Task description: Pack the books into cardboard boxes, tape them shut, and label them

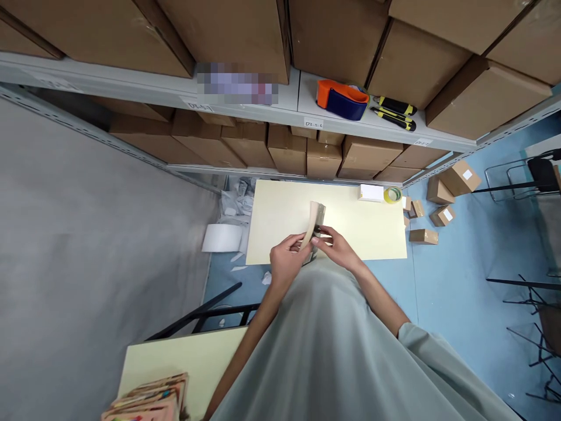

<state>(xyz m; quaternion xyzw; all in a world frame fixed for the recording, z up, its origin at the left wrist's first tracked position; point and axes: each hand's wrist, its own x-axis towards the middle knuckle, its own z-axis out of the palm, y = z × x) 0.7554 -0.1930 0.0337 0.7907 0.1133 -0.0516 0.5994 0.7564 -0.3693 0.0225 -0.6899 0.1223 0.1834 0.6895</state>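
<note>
A small paperback book (313, 217) with cream page edges and a greyish, dark-patterned cover stands tilted between my hands, just in front of my shirt. My left hand (286, 257) grips it from the left side, fingers bent around the page block. On the right, my right hand (336, 248) pinches the cover side with thumb and fingers. My fingers hide part of the cover, so its print cannot be read. Beneath the book lies a pale yellow tabletop (280, 202).
A white box (370, 193) and a tape roll (392, 195) lie at the table's back right. Above runs a shelf (302, 93) with cartons, an orange-and-blue tape dispenser (342, 99) and utility knives (394, 111). Books (151, 397) are stacked lower left; small cartons (442, 215) lie on the floor.
</note>
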